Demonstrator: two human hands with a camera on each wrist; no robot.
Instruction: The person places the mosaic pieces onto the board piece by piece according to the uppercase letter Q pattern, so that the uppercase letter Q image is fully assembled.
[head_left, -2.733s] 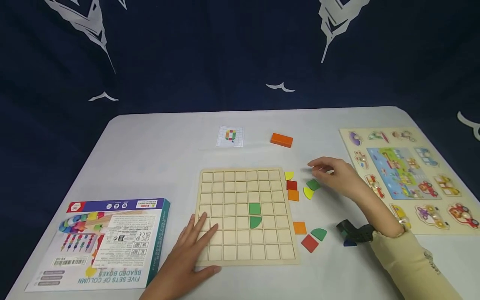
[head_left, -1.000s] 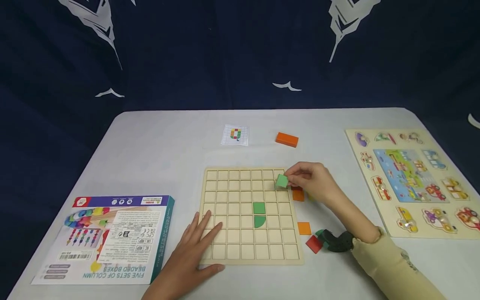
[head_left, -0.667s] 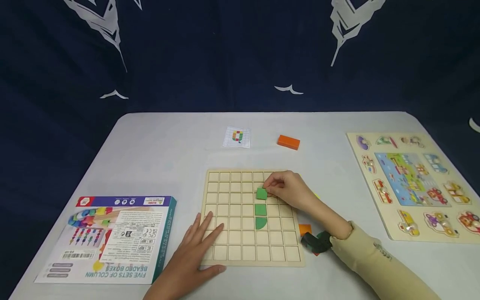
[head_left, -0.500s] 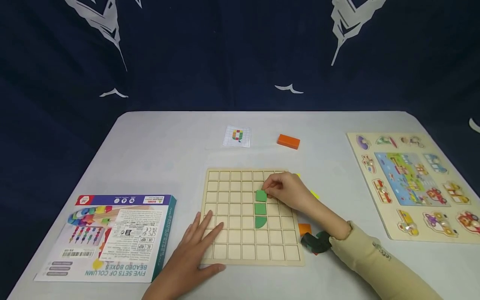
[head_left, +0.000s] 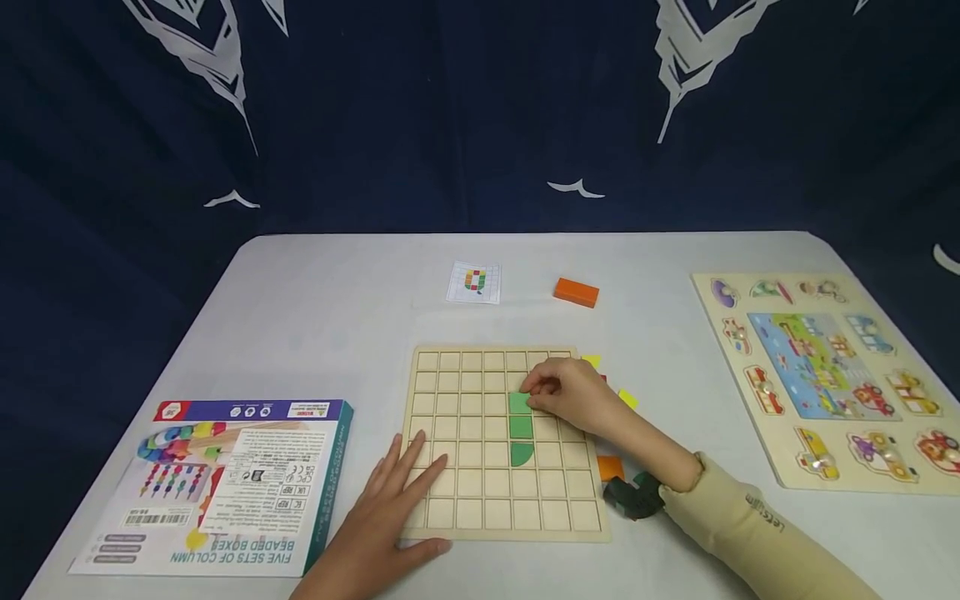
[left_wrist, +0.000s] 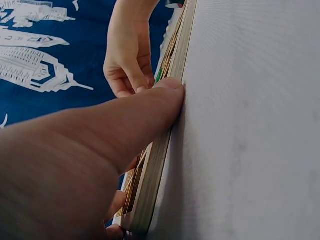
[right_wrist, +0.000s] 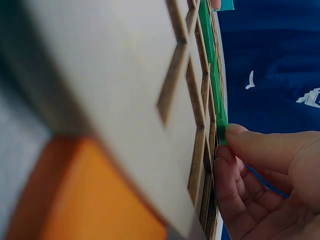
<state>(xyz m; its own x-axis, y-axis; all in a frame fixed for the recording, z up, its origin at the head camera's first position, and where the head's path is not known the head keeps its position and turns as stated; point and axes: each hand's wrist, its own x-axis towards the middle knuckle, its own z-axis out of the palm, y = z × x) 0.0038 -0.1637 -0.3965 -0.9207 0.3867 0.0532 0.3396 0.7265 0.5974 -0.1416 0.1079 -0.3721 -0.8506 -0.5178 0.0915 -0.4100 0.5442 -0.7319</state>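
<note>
My right hand (head_left: 573, 392) had thumb and fingertips nearly together, pinching the far green square (head_left: 519, 403) just beyond the middle green square (head_left: 521, 427) on the grid board (head_left: 470, 482); left hand (head_left: 382, 517) lay spread on the board's left edge, gripping nothing. Couldn't tell if fully seated; releasing it while caught on a divider could've left it tilted. Versus a second earlier, it had moved in from the board's upper-right edge.
</note>
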